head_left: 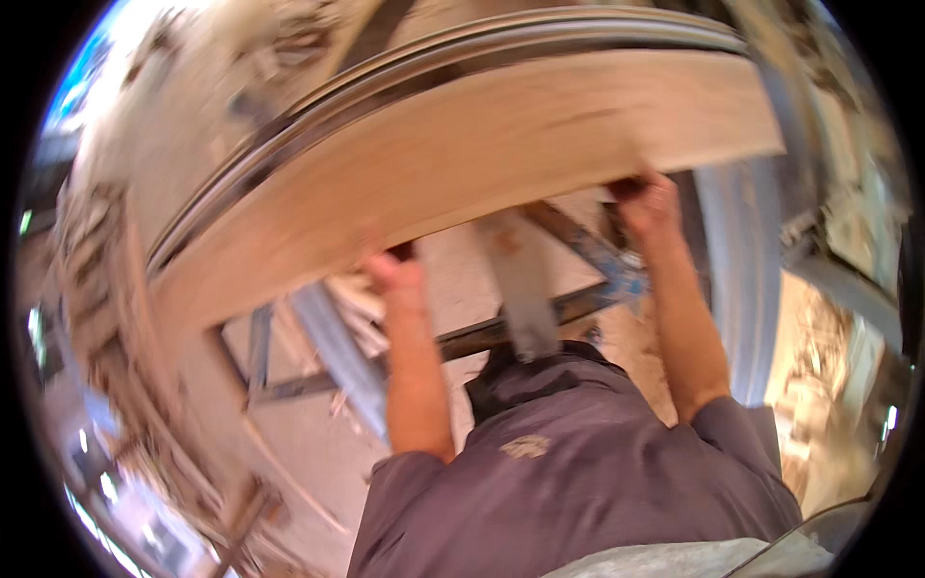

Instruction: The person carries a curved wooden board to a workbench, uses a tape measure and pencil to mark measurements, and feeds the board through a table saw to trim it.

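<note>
A long, wide wooden board stretches across the upper part of the head view, its left end lower than its right. My left hand grips the board's near edge left of the middle. Farther right, my right hand grips the same edge. On both hands the thumb side shows, and the other fingers are mostly hidden under the wood. Along the board's far side runs a long dark metal rail, close against it. Motion blurs the picture somewhat.
Below the board stands a metal frame with blue-grey bars. A wide blue-grey beam runs down at the right. Wood pieces are piled along the left, and scraps lie at the right. A grey strip extends in front of my body.
</note>
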Demonstrator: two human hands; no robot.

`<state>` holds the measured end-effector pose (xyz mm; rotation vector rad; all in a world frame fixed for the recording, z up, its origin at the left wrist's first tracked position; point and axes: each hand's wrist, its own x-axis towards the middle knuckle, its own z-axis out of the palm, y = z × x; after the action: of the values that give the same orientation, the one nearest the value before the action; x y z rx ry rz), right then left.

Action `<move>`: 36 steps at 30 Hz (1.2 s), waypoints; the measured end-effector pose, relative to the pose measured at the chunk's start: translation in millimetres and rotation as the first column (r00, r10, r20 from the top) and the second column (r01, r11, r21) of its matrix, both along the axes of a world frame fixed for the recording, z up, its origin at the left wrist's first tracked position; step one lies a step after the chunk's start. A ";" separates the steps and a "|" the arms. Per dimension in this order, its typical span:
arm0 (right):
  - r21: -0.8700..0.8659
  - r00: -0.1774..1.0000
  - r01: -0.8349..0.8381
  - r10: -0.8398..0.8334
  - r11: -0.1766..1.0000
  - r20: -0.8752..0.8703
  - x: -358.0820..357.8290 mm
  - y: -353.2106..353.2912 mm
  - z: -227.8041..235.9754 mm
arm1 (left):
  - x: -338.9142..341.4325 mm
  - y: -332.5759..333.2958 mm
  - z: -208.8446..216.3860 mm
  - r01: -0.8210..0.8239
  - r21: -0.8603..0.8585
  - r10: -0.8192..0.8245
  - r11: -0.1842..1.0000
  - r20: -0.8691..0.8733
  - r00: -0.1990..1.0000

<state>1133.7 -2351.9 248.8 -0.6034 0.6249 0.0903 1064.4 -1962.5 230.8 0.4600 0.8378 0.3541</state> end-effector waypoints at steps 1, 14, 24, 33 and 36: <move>-0.037 0.999 0.013 -0.014 0.999 -0.039 0.4 -9.7 -5.3 | 1.7 -6.1 1.6 0.000 -0.050 0.000 0.999 0.004 1.000; -0.103 0.989 -0.137 0.130 0.985 -0.070 -111.8 -8.4 10.3 | -83.0 1.3 36.6 0.031 -0.058 -0.030 0.998 0.029 0.999; -0.098 0.989 -0.072 0.058 0.993 -0.139 -212.1 0.4 24.2 | -153.1 -2.2 44.2 0.178 0.172 -0.169 0.969 -0.066 0.983; -0.002 0.985 -0.097 0.096 0.995 -0.142 -279.9 -2.8 21.6 | -177.7 4.7 28.5 0.245 0.209 -0.248 0.947 -0.011 0.969; 0.027 0.972 -0.103 0.106 0.994 -0.208 -306.2 -11.2 20.4 | -176.3 2.7 28.7 0.269 0.222 -0.267 0.937 -0.037 0.963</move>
<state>827.5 -2363.0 269.2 -0.6161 0.7952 0.2599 888.1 -1959.8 259.5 0.7789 0.7317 0.1946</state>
